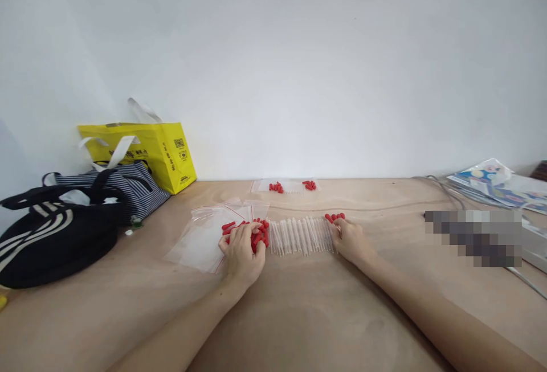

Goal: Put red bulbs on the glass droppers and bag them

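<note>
Resting, fingers apart, over heaped red caps (261,237), left hand (243,255) could scatter them if swept sideways, while right hand (354,241), grip undeterminable, sits at the right end of the clear tubes (297,236), where nudging might roll them.

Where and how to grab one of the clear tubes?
Pinch the near end, likely best from the wearer's side: the clear tubes lie packed side by side, pointing away, so neighbours crowd their flanks while near ends sit exposed.

Both arms (192,321) extend forward. Left hand (245,252): palm down, thumb apart. Right hand (352,241): fingers bent, apparently pinching.
</note>
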{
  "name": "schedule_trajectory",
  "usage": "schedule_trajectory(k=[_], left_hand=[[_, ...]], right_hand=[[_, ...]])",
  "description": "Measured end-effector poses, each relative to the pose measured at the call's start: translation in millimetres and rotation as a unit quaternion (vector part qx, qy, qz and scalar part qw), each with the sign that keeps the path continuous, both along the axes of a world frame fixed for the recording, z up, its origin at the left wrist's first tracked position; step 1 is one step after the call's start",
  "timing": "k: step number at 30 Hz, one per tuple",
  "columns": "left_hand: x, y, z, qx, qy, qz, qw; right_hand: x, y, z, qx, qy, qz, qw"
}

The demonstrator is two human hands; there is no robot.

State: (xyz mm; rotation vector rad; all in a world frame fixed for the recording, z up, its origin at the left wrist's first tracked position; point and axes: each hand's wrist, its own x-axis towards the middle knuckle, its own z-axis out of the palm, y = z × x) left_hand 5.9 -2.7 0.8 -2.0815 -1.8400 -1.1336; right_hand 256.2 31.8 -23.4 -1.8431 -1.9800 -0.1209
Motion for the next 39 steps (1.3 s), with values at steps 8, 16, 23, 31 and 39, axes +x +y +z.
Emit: schedule_trajectory(k=[8, 16, 23, 31, 39], left_hand=[[1, -2, 8.1, -0.04, 0.063, 0.01, 0.997], [-16, 26, 24.8, -0.119, 0.135, 0.068, 0.981], [-17, 54, 30.4, -0.107, 0.176, 0.081, 0.975], [-7, 57, 28.1, -0.107, 0.195, 0.068, 0.973], [-2, 52, 32.3, -0.061, 0.162, 0.051, 0.984]], right_hand=[[-3, -3, 3.9, -0.035, -0.051, -0.006, 0.998], [-1, -1, 2.5, -0.041, -0.065, -0.021, 0.997], [-4, -4, 11.2, -0.041, -0.061, -0.077, 0.994], [-9, -6, 17.0, -0.086, -0.067, -0.077, 0.991], [-13, -4, 18.5, -0.102, -0.114, -0.076, 0.985]])
